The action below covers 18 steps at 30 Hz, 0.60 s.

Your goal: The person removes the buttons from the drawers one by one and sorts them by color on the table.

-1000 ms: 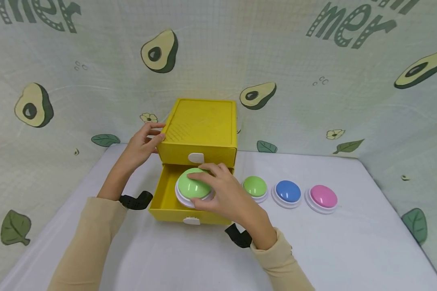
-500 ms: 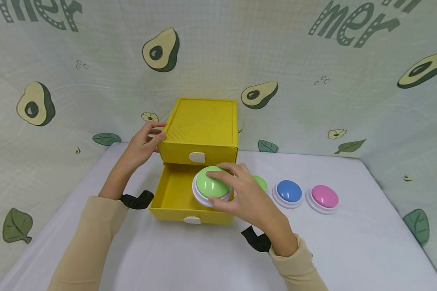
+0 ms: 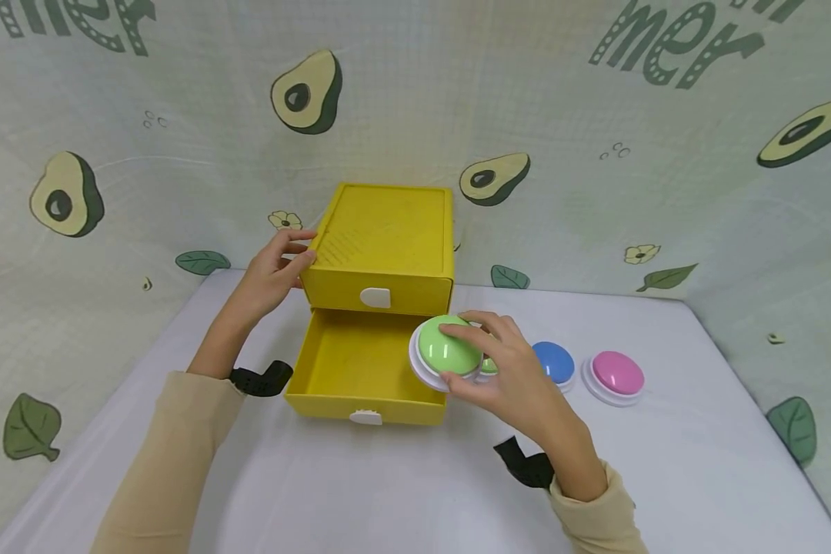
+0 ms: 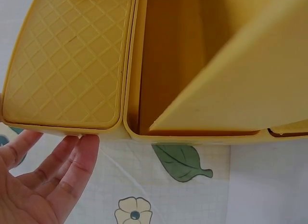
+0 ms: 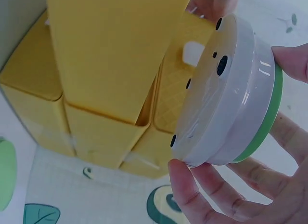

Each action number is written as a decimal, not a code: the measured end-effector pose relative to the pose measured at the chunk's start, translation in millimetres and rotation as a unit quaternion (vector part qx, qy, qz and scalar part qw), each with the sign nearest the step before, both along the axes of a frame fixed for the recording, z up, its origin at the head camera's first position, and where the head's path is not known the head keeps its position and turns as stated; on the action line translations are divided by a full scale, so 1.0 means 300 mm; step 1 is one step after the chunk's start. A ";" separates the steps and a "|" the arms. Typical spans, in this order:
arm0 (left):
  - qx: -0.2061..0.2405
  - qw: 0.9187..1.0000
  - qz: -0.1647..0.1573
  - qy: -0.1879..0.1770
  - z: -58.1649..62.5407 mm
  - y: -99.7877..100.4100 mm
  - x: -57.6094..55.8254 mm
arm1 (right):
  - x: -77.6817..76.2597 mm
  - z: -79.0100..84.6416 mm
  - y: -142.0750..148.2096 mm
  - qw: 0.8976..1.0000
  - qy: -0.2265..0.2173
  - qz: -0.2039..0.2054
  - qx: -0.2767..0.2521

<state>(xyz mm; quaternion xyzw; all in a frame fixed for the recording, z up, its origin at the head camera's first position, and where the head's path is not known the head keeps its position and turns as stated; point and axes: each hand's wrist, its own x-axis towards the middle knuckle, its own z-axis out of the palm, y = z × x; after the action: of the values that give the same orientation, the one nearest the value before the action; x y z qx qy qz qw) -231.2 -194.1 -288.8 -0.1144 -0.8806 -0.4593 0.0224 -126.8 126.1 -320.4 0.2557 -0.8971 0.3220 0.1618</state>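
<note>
My right hand (image 3: 515, 377) pinches a white round buzzer button with a green dome (image 3: 446, 346) by its edge, over the right side of the pulled-out lower drawer (image 3: 360, 354). The right wrist view shows the button's white base (image 5: 216, 89) tipped sideways, with dark holes in its underside. The drawer belongs to a yellow two-drawer box (image 3: 388, 231). My left hand (image 3: 266, 277) touches the box's left side with its fingertips. In the left wrist view those fingers (image 4: 79, 161) lie fairly straight against the side wall, and the palm stands off it.
Right of the box, a second green button (image 3: 489, 366) is mostly hidden behind my right hand. A blue button (image 3: 552, 362) and a pink button (image 3: 616, 373) stand further right on the white tabletop (image 3: 699, 454). An avocado-print cloth (image 3: 395, 100) hangs behind.
My right hand has lifted the green button from the drawer's middle and carried it right, to the drawer's right edge. The left hand stays at the box's side.
</note>
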 end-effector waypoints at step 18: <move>-0.006 1.000 0.008 0.006 -0.009 -0.001 -0.009 | 0.035 -0.085 0.130 0.998 -0.003 -0.066 0.016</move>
<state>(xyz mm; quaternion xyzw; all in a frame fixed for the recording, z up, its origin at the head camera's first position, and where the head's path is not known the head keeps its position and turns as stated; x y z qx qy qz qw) -234.0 -194.4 -291.6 -0.1101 -0.8840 -0.4534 0.0307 -116.5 165.2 -345.9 0.1978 -0.9174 0.2972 0.1758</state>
